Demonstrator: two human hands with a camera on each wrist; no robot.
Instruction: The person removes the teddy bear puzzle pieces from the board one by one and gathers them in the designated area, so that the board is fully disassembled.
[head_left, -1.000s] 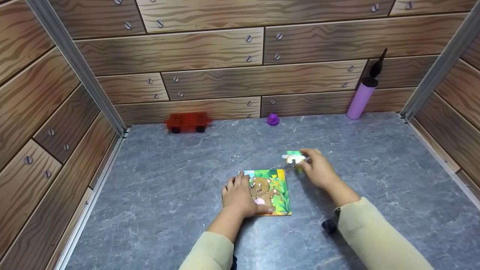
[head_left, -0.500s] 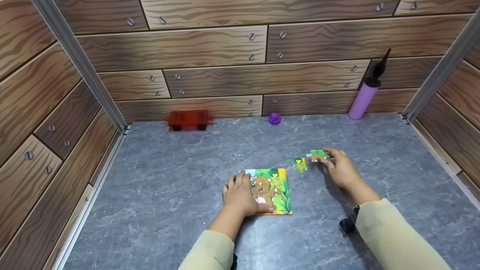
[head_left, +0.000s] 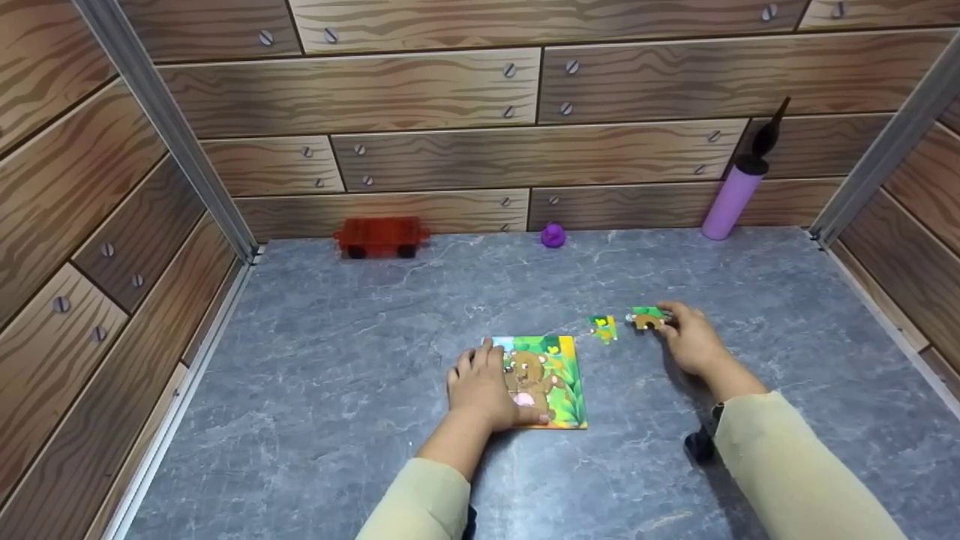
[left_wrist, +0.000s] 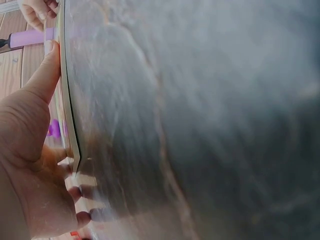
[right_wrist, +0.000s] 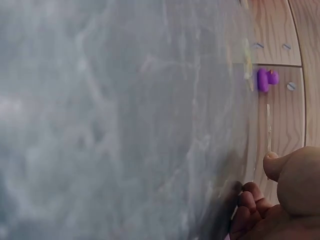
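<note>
A square jigsaw puzzle [head_left: 564, 390] with a bear picture lies on the grey tabletop. My left hand [head_left: 480, 390] rests over its left side, the thumb along the near edge and the fingers spread at the left edge. In the left wrist view that thumb [left_wrist: 46, 75] presses the thin board's edge [left_wrist: 72, 125]. To the upper right, my right hand [head_left: 691, 341] pinches a brown-and-green puzzle piece [head_left: 646, 319] by its right end. The right wrist view shows this piece [right_wrist: 269, 125] edge-on above the thumb. Between it and the puzzle lies a yellow-and-green piece [head_left: 603, 328].
Along the back wall stand a translucent red toy wagon [head_left: 381, 237], a small purple duck [head_left: 553, 235] and a lilac hand pump [head_left: 733, 201] with a black nozzle. Wood-print panels [head_left: 420, 97] enclose the tabletop at the back and both sides.
My right hand has carried its piece rightward, uncovering the yellow-and-green piece, and has then lowered it slightly. My left hand stays on the puzzle. The head view has shifted a little.
</note>
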